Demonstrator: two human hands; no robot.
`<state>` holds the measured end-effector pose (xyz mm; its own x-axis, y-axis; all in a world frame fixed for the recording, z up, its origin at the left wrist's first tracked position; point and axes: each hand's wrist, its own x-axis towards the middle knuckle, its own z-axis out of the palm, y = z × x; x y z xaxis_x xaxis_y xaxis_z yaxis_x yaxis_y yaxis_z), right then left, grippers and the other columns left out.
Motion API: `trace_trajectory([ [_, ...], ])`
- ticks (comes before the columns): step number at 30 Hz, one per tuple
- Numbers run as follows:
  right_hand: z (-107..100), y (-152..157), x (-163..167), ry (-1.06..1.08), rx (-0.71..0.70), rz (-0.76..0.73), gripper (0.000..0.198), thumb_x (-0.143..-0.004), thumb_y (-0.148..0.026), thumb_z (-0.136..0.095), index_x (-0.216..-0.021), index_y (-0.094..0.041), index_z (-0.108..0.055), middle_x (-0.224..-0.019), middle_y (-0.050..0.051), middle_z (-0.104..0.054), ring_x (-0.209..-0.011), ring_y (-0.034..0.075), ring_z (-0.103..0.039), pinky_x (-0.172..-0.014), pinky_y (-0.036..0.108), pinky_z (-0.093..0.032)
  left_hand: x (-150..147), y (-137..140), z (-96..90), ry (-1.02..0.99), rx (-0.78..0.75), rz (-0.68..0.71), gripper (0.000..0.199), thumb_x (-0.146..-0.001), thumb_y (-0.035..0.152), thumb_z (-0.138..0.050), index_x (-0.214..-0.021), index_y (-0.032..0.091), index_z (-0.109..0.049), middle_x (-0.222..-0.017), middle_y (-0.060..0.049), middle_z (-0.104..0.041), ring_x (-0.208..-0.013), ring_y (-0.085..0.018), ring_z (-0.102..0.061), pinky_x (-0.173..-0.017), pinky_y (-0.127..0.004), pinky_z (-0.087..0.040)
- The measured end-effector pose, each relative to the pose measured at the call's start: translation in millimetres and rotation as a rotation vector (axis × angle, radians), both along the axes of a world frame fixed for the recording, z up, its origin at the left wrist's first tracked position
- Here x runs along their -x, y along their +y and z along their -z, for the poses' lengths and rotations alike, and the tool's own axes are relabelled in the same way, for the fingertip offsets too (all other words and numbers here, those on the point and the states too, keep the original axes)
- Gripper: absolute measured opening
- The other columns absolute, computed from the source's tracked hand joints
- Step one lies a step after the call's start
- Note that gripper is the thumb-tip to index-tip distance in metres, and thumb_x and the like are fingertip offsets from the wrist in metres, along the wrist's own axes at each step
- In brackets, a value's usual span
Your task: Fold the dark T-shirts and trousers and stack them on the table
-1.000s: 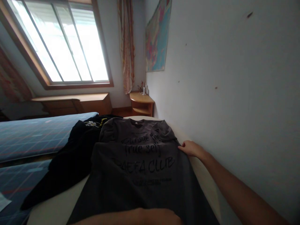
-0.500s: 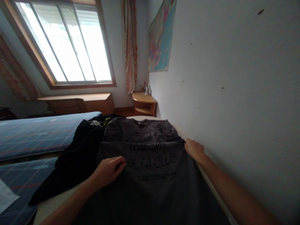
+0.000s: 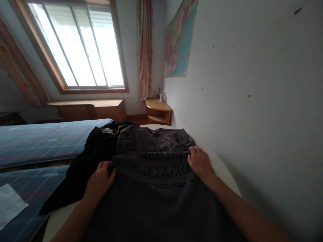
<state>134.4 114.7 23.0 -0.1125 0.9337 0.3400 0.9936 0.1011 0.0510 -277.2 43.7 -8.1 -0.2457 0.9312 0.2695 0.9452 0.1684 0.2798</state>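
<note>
A dark grey T-shirt (image 3: 161,198) with black lettering lies spread on a cream round-edged table (image 3: 227,171), its collar at the far end. A raised fold runs across the chest print. My left hand (image 3: 101,176) is closed at the left side of the shirt, thumb and fingers pinching the cloth near that fold. On the right, my right hand (image 3: 200,164) pinches the fold's other end and covers the last letters of the print. A black garment (image 3: 85,168) with a white and yellow print lies along the shirt's left side.
Blue plaid mattresses (image 3: 50,139) are at the left, with a white sheet (image 3: 11,205) on the nearer one. A white wall (image 3: 264,134) rises close on the right. Beyond the table stand a corner shelf (image 3: 158,106) and a desk (image 3: 108,104) under the window.
My left hand has moved left to the shirt's side edge and taken hold there. My right hand has shifted slightly inward along the fold. The view has turned a little left.
</note>
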Motion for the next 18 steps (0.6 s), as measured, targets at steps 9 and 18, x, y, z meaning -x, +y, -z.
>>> trace_trajectory([
  [9,25,-130,121,0.093,0.230,-1.189,0.020,-0.091,-0.044,-0.064,-0.096,-0.025,-0.062,-0.097,-0.001,-0.068,-0.083,0.016,-0.061,-0.073,0.029,-0.041,16,10,8.8,-0.104,0.123,0.100,0.022,-0.092,0.031,-0.046,-0.106,0.023,-0.061,-0.108,-0.005,-0.069,-0.088,-0.021,-0.067,-0.080,-0.032,-0.049],
  [18,93,-158,159,-0.080,0.004,-1.156,0.028,-0.092,-0.046,-0.064,-0.077,-0.024,-0.057,-0.071,-0.004,-0.066,-0.059,0.015,-0.057,-0.040,0.024,-0.028,19,14,12.4,-0.185,0.068,0.094,0.030,-0.094,0.031,-0.045,-0.116,0.021,-0.063,-0.114,-0.006,-0.070,-0.101,-0.022,-0.066,-0.085,-0.031,-0.050],
])
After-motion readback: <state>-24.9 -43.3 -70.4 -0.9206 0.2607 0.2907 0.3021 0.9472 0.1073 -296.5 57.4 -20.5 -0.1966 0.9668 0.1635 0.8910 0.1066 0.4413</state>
